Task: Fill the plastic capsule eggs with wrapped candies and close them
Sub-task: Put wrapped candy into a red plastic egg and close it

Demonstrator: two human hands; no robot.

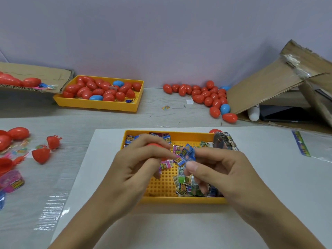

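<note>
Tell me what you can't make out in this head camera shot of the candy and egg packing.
- Red plastic egg piece in the left hand: curled fingers cover most of it, so open or closed is unclear.
- Blue wrapped candy pinched by the right hand: print blurred.
- Wrapped candies under the right hand in the near yellow perforated tray: partly hidden.
- Dark flat object under the tilted cardboard flap: shadowed.
- Pink packet: cut by the left edge.

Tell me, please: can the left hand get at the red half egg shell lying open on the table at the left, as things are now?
Probably not at once. The left hand already grips a red egg over the yellow tray. The path to the half shell looks free, with only clear plastic film lying there, but the hand must first release its egg.
</note>
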